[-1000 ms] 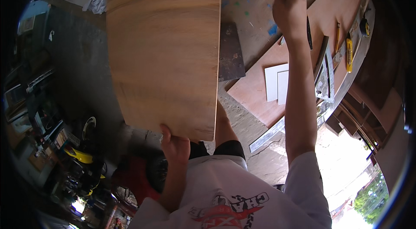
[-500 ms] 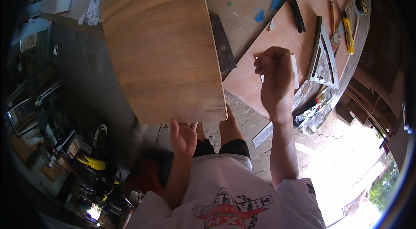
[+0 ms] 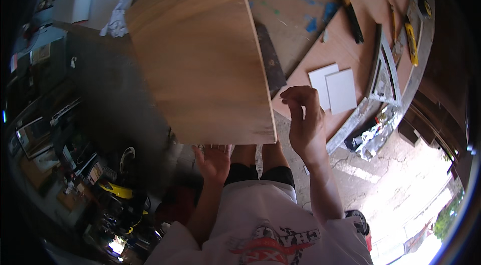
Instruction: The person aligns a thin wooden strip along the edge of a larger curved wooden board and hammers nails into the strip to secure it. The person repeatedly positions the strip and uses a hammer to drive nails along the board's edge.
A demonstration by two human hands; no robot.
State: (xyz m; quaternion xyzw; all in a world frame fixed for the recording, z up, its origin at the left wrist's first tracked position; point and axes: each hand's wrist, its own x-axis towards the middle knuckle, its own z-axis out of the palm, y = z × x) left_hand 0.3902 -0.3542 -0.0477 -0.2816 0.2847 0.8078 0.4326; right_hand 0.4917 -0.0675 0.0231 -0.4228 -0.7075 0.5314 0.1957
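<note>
A large light-brown plywood panel (image 3: 205,69) fills the middle, its near edge just in front of my body. My left hand (image 3: 214,162) is palm up at that near edge, thumb apart and fingers stretched; the fingertips pass out of sight under the panel. My right hand (image 3: 304,119) hovers beside the panel's right edge, near its front corner. Its fingers are bent and pressed together toward the thumb; whatever may be between them is too small to make out. Right of it, two white square pieces (image 3: 341,90) lie overlapping on a thin pinkish-brown board (image 3: 345,49).
On the right lie a dark-tipped wooden handle (image 3: 348,9), a metal triangle square (image 3: 385,72), a pencil (image 3: 394,20), a yellow cutter knife (image 3: 412,42) and a tape measure (image 3: 425,5). A dark flat piece (image 3: 269,57) juts from beneath the panel. Cluttered items stand at left.
My right hand has moved left and nearer to me, toward the panel's edge, uncovering the white squares. The left hand stays at the near edge. The whole view has shifted slightly.
</note>
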